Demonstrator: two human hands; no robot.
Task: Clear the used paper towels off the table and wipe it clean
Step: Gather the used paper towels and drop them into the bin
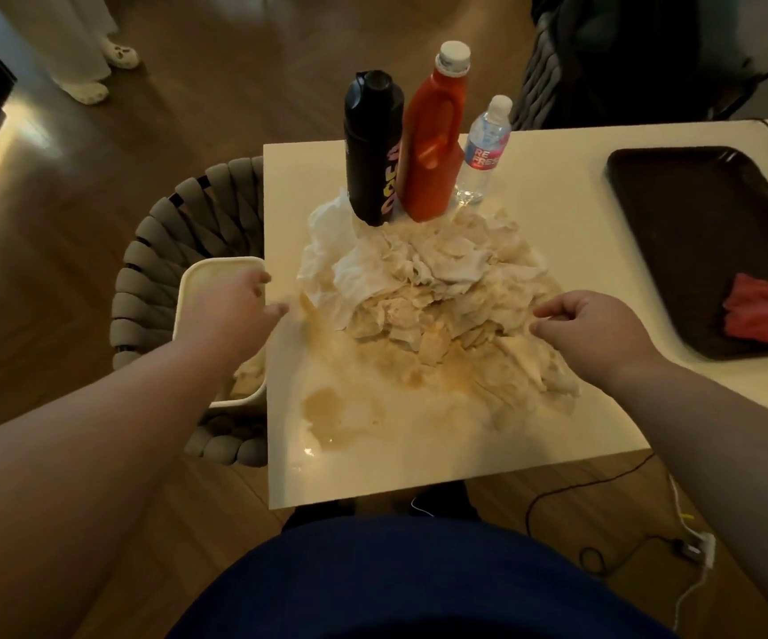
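Clearing step: my L hand and R hand, loose + empty, flank paper towels; next prob. needs two-handed scoop to bin at table's left edge.

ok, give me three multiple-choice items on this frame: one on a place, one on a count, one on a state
1. Where does the pink cloth lie?
A) on the dark tray
B) in a drawer
C) on a shelf

2. How many bottles stand behind the pile of paper towels?
A) two
B) three
C) five

3. How is the table in front of the pile?
A) dry and spotless
B) wet with a brownish spill
C) covered by a tablecloth

Answers:
1 A: the cloth sits in the near part of the tray.
2 B: a black bottle, an orange bottle and a clear water bottle stand there upright.
3 B: a brownish puddle shines on the surface near the front edge.
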